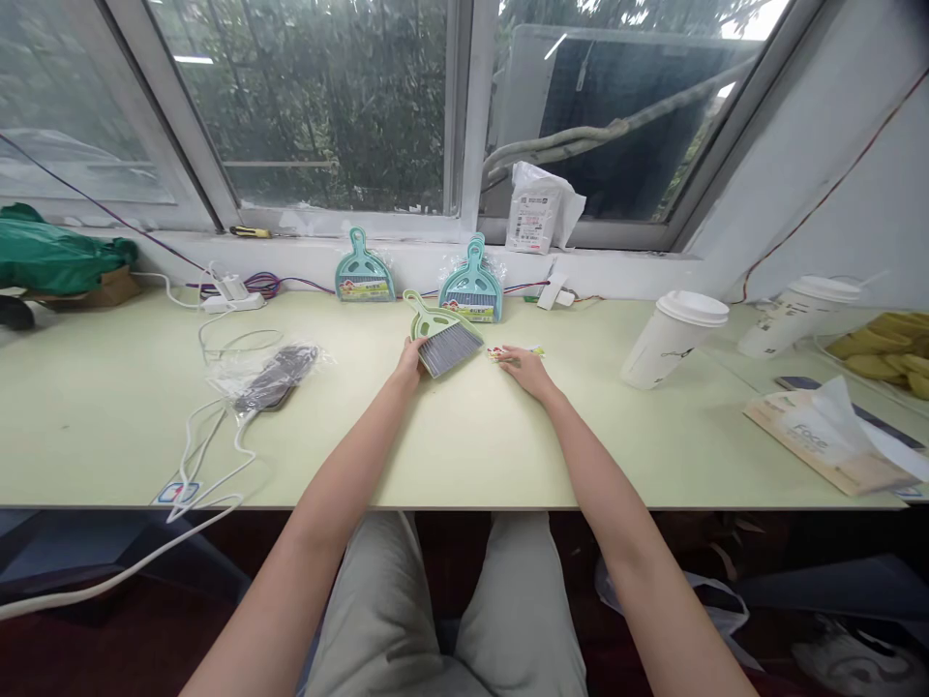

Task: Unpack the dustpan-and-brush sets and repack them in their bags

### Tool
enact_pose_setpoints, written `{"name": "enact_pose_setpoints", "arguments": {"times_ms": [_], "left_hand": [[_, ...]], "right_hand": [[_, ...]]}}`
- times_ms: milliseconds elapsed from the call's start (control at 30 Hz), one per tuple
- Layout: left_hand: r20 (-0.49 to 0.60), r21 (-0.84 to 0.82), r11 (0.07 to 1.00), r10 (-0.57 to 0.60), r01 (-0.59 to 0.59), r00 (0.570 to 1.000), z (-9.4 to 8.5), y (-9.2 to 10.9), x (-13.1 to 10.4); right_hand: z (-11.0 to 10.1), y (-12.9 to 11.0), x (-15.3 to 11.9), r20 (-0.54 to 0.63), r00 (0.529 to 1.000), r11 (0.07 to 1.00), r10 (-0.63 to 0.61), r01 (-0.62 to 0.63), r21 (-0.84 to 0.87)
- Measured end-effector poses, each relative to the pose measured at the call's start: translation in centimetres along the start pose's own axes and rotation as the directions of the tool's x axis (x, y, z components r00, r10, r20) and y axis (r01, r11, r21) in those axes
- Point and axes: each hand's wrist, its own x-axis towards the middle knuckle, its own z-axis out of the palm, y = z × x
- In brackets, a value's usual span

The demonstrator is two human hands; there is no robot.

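Nearest to me, grey trousers are showing below the front edge of the pale surface, and both forearms are stretching forward over it. A white cable is trailing off that edge on the left, while a tissue pack is lying near it on the right. Further in, I am holding a green dustpan in my left hand, thumb and fingers pinching its left side; the dustpan is sitting over the middle of the surface, its handle pointing away from me and grey bristles showing at its front. My right hand is lying palm down just beside it, fingers loosely together over a colourful printed card; I am not able to tell whether they are pinching it. To the left, a dark flat object is resting in clear plastic; to the right, a lidded white cup is standing, with a second cup behind it. Toward the wall, two blue dustpan sets in clear wrap are leaning upright, one on the left and one on the right. Beyond them, a white package and a yellow cutter are resting on the sill, and foliage is filling the window.
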Motion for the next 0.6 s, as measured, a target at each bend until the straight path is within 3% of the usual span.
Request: {"name": "enact_pose_setpoints", "arguments": {"times_ms": [67, 167, 400, 600], "left_hand": [[0.005, -0.01, 1.0, 0.012, -0.012, 1.0, 0.0, -0.1, 0.0], [0.025, -0.014, 1.0, 0.019, -0.019, 0.999, 0.0, -0.1, -0.1], [0.126, -0.116, 0.993, -0.005, 0.02, 0.992, 0.6, -0.2, -1.0], [0.109, -0.156, 0.984, -0.075, 0.091, 0.991, 0.9, 0.0, -1.3]], "right_hand": [[0.5, -0.3, 0.1, -0.076, 0.992, 0.991, 0.097, -0.104, -0.09], [0.9, -0.1, 0.1, -0.071, 0.979, 0.967, 0.192, -0.201, -0.156], [1.1, -0.4, 0.1, -0.165, 0.96, 0.973, 0.228, -0.23, 0.003], [1.2, -0.3, 0.3, -0.211, 0.94, 0.962, 0.267, -0.246, 0.121]]}}
